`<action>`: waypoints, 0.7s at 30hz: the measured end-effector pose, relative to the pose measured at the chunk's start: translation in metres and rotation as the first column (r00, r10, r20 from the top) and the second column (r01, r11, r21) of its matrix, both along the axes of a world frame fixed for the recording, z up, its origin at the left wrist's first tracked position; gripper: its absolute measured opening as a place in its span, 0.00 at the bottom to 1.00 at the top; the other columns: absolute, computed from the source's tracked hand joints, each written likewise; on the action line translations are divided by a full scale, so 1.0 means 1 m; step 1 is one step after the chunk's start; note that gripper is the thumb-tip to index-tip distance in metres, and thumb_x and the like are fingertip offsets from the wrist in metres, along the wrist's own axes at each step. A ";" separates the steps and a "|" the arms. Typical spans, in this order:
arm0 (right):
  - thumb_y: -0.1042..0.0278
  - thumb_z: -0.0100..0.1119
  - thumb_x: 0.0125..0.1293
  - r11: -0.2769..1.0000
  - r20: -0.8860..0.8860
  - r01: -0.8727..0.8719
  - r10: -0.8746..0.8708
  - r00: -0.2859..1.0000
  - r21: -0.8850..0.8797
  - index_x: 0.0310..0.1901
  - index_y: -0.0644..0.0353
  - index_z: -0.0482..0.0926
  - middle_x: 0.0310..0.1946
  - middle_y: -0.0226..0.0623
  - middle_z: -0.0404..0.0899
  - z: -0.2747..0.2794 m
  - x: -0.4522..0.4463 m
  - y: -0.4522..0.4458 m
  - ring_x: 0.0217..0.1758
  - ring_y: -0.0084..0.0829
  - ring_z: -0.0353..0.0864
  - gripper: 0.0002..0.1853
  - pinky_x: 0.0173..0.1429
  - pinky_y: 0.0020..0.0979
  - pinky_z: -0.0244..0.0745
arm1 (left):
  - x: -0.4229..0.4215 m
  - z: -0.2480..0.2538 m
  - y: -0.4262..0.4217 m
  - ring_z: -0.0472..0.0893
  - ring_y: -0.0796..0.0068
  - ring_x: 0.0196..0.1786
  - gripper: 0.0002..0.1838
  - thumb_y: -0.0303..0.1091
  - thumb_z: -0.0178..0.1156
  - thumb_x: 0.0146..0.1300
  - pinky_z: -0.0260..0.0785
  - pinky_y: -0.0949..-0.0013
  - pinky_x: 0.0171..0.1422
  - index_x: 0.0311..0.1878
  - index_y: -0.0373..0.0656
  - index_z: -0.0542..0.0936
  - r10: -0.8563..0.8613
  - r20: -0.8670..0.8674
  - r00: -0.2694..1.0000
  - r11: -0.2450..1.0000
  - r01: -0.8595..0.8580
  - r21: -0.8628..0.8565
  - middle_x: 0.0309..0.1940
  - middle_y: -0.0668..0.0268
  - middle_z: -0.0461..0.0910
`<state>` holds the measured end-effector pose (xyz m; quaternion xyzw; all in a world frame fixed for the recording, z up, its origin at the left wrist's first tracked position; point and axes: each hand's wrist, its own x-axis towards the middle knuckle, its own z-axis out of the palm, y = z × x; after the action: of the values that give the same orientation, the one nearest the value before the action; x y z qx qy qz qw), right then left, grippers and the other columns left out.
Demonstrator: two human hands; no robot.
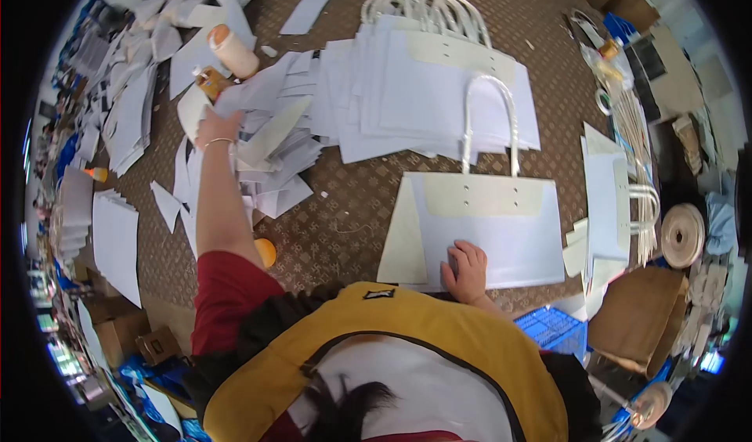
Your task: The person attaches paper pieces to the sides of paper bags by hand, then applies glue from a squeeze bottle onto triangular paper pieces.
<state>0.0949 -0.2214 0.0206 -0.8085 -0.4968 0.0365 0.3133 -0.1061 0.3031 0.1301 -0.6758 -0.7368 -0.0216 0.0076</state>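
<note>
bag of smooth white paper with a pale looped handle (497, 238) lies flat on the brown patterned tabletop (352, 207), close to the person's body; its handle reaches over the edge of an overlapping stack of white paper bags with pale looped handles (462, 105). the right hand (468, 272) rests on the lower part of the near bag, fingers lightly curled and pinching nothing. the left hand (217, 125) is extended to a loose heap of white and cream paper pieces (274, 148), beside a small amber bottle (210, 82); its fingertips are hidden, so whether they pinch a piece cannot be told. judged by the handles, the work is well advanced on the near bag and the stack: handles appear fitted. the heaped pieces appear unused and left to do; whether the near bag is complete cannot be told.
</note>
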 end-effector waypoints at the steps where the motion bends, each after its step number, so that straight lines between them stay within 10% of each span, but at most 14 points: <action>1: 0.66 0.63 0.51 1.000 -0.014 0.003 -0.003 1.000 0.025 0.43 0.57 0.76 0.50 0.38 0.73 0.000 0.000 -0.001 0.55 0.43 0.69 0.16 0.59 0.43 0.61 | -0.004 0.003 0.001 0.73 0.58 0.60 0.52 0.63 0.63 0.45 0.65 0.57 0.61 0.68 0.42 0.57 -0.044 0.154 0.987 0.998 0.037 0.049 0.58 0.50 0.70; 3: 0.67 0.62 0.52 0.995 -0.071 0.010 -0.003 0.997 0.098 0.42 0.57 0.76 0.46 0.39 0.75 -0.005 0.005 -0.002 0.51 0.44 0.71 0.15 0.59 0.43 0.62 | 0.015 0.005 -0.029 0.74 0.60 0.57 0.46 0.57 0.62 0.51 0.67 0.60 0.59 0.67 0.37 0.58 -0.176 0.629 0.758 0.982 0.183 0.053 0.55 0.52 0.72; 5: 0.68 0.61 0.57 0.996 -0.273 -0.014 0.038 0.961 0.090 0.43 0.59 0.76 0.41 0.38 0.78 -0.015 0.021 -0.007 0.47 0.38 0.75 0.12 0.55 0.38 0.66 | 0.049 -0.028 -0.099 0.76 0.63 0.53 0.35 0.47 0.58 0.59 0.68 0.62 0.57 0.65 0.36 0.61 -0.082 0.976 0.204 0.901 0.434 -0.015 0.51 0.55 0.74; 7: 0.68 0.57 0.63 0.938 -0.876 0.345 -0.193 0.442 -0.032 0.43 0.62 0.78 0.37 0.34 0.79 -0.006 0.032 -0.005 0.43 0.30 0.77 0.09 0.52 0.31 0.69 | 0.102 -0.048 -0.204 0.78 0.66 0.47 0.21 0.33 0.51 0.64 0.69 0.63 0.56 0.58 0.35 0.67 0.399 0.892 -0.215 0.744 0.645 -0.177 0.45 0.57 0.77; 11: 0.69 0.56 0.66 0.833 -0.946 0.508 0.053 0.321 0.220 0.44 0.64 0.78 0.36 0.31 0.80 0.041 0.076 -0.021 0.42 0.22 0.76 0.10 0.49 0.25 0.70 | 0.165 -0.078 -0.379 0.75 0.62 0.55 0.24 0.33 0.49 0.63 0.64 0.62 0.64 0.61 0.32 0.65 0.744 0.662 0.096 0.068 0.974 -0.218 0.52 0.53 0.75; 18: 0.74 0.59 0.62 0.829 -0.989 0.540 0.104 0.102 0.144 0.45 0.65 0.78 0.31 0.29 0.78 0.040 0.150 -0.117 0.32 0.16 0.72 0.10 0.35 0.18 0.68 | 0.234 -0.081 -0.490 0.75 0.64 0.55 0.24 0.37 0.53 0.63 0.64 0.63 0.62 0.59 0.33 0.66 0.747 0.611 0.263 -0.172 0.964 -0.203 0.52 0.57 0.75; 21: 0.76 0.59 0.60 0.846 -0.985 0.532 -0.055 0.161 0.040 0.44 0.66 0.78 0.31 0.28 0.78 0.008 0.192 -0.147 0.31 0.17 0.73 0.10 0.33 0.19 0.68 | 0.269 -0.096 -0.509 0.76 0.63 0.51 0.23 0.40 0.57 0.62 0.66 0.66 0.56 0.56 0.34 0.70 0.234 0.832 0.503 -0.065 0.862 -0.503 0.50 0.58 0.76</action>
<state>0.2868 -0.3688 0.0289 -0.6118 -0.0192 0.3667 0.7006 0.1630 -0.2056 0.0346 -0.5780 -0.2283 0.2046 -0.7562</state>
